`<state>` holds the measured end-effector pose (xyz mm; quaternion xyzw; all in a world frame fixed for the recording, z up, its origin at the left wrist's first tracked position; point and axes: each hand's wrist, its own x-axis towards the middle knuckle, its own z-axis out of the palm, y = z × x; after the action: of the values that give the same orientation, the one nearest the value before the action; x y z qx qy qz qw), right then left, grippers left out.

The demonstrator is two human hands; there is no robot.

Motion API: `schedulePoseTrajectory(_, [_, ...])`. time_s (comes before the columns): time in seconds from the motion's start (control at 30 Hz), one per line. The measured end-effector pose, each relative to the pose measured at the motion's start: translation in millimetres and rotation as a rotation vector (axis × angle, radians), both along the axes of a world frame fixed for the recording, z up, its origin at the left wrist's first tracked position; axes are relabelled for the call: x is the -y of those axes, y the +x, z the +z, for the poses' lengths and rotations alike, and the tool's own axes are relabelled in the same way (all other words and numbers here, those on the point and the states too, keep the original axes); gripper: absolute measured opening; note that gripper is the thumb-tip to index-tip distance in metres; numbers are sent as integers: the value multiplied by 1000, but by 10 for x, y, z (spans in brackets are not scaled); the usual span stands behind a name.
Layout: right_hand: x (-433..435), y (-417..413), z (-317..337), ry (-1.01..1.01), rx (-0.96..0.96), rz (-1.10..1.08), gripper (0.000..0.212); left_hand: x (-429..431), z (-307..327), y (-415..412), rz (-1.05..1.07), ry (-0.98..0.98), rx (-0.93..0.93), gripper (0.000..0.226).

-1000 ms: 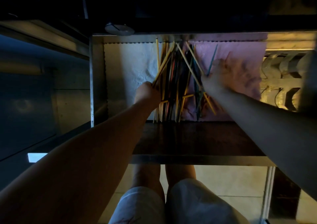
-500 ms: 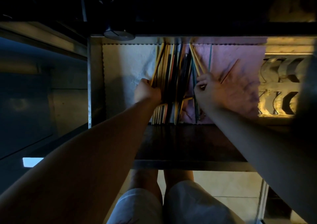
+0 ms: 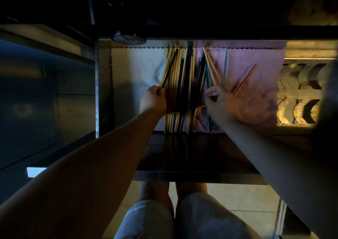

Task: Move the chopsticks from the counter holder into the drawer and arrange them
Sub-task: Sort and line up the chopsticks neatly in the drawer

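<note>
An open metal drawer point(image 3: 102, 92) holds a bundle of chopsticks point(image 3: 182, 77), yellow, black and teal, lying roughly front to back on a white liner point(image 3: 135, 68) and a pink cloth point(image 3: 256, 77). My left hand point(image 3: 152, 99) presses against the bundle's left side, fingers curled on a yellow and a dark stick. My right hand point(image 3: 221, 103) pinches a few yellow and teal sticks at the bundle's right side. A teal stick point(image 3: 225, 65) and a reddish stick point(image 3: 245, 79) lie apart on the pink cloth.
The dark drawer front point(image 3: 192, 156) lies between me and the chopsticks. A lit rack with curved slots point(image 3: 300, 96) sits to the right of the drawer. A round dark object point(image 3: 129, 39) sits at the drawer's far edge. My knees point(image 3: 164, 218) are below.
The fanned, crossed chopsticks have been pushed together into a tighter, more parallel bundle. My right hand moved left and down toward the bundle; my left hand stayed at its left side.
</note>
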<state>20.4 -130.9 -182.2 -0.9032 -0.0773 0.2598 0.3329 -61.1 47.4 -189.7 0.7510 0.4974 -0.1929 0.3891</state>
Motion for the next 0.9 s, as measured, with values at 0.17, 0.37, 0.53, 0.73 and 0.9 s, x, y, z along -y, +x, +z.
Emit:
schedulePoseTrajectory(0.17, [-15,-12,-26,-15,13,-3,14,5,14,-74,70,59,1,16])
schedulePoseTrajectory(0.37, [-41,-16,-12,-35,19,21,12,14,65,-71,141,144,47,55])
schedulePoseTrajectory(0.53, [-119,-47,58,-4,3,40,13,-19,23,-9,135,126,63,42])
schedulePoseTrajectory(0.73, [-161,-94,88,-5,-23,49,16,-108,-55,76,61,47,21,21])
schedulePoseTrajectory(0.9, [-191,-137,62,-4,-54,22,16,10,-90,168,-7,-16,6,24])
